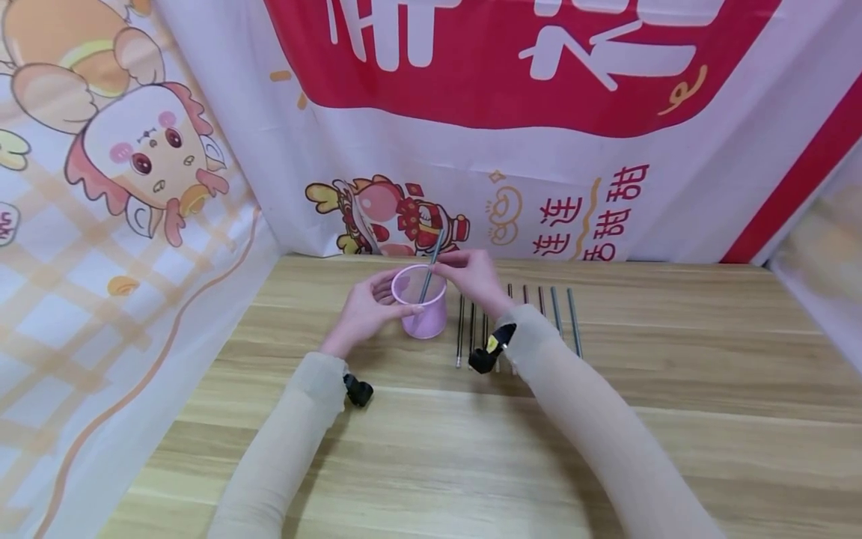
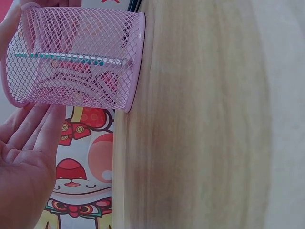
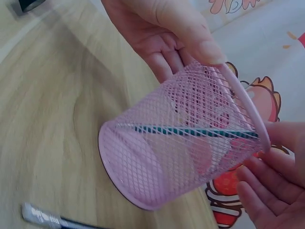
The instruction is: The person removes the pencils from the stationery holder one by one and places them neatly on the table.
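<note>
A pink mesh pencil cup [image 1: 426, 322] stands upright on the wooden table. My left hand [image 1: 367, 308] holds it from the left, thumb at the near side of the rim and fingers round the far side. A teal pencil [image 1: 428, 278] leans inside, its silver-banded end down near the base, as the mesh shows in the right wrist view. Above the rim, my right hand [image 1: 471, 275] pinches the pencil's upper part between thumb and fingers. In the right wrist view, the other fingers of the right hand [image 3: 276, 186] spread beside the cup [image 3: 176, 138].
Right of the cup several pencils lie in a row, partly hidden under the right forearm; a dark one [image 1: 461, 329] is nearest the cup and a blue-grey one [image 1: 575, 322] farthest. A printed cloth [image 1: 498, 172] hangs behind the table [image 1: 431, 464].
</note>
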`<state>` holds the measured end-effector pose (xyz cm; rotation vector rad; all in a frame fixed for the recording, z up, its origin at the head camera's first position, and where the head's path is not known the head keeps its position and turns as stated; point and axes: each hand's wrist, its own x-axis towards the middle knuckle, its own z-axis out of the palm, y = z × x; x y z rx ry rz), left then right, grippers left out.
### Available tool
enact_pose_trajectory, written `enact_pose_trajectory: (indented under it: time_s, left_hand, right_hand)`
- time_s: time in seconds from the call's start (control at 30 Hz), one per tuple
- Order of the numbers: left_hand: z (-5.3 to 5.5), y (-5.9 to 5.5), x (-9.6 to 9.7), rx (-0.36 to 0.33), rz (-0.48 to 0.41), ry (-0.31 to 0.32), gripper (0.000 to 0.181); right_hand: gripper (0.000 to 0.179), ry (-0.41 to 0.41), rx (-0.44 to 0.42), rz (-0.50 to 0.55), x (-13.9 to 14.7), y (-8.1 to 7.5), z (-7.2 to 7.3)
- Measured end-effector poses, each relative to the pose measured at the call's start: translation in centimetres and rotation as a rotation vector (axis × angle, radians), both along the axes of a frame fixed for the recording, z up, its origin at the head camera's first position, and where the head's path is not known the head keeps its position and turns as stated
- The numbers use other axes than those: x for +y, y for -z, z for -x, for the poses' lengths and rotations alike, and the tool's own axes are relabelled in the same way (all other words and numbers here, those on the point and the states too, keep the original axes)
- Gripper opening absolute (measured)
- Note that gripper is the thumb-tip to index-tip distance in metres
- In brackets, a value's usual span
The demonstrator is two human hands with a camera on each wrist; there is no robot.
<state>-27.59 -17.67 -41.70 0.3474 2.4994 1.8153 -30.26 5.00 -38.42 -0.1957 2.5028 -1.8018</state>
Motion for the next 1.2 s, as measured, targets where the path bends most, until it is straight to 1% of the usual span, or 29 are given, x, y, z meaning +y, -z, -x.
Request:
enact_pose_trajectory:
  time_s: [0.13,0.3,0.47,0.6,0.7,0.87,1.03,1.2]
  left_hand:
    - [0.0,-0.1,0.2,0.008,0.000,0.001,0.087]
    - [0.0,-0.1,0.3,0.013,-0.004,-0.002,0.085]
    - [0.0,-0.2,0.3,0.008,-0.004,-0.005,0.086]
    - [0.0,-0.2,0.3,0.003,-0.006,-0.005,0.087]
    - [0.0,-0.2,0.2,-0.002,-0.009,-0.005,0.088]
    - [0.0,-0.1,0.3,-0.002,-0.013,-0.006,0.088]
    - [0.2,0.1,0.2,-0.004,-0.011,-0.001,0.088]
    - [0.1,0.2,0.2,-0.020,-0.023,0.003,0.088]
  right_hand:
    - [0.027,0.050,-0.004,0.068,-0.7,0.5,0.0]
    - [0.022,0.081,0.008,0.102,-1.1,0.7,0.0]
    - [0.027,0.076,0.016,0.165,-0.8,0.5,-0.2]
    - [0.030,0.072,0.019,0.248,-0.2,0.3,-0.3]
    - [0.030,0.074,0.021,0.276,0.3,0.1,-0.4]
    - [0.033,0.093,0.039,0.315,0.8,-0.2,-0.5]
    - [0.033,0.131,0.053,0.394,1.4,-0.6,-0.8]
    - [0.037,0.154,0.053,0.483,2.5,-1.5,-1.4]
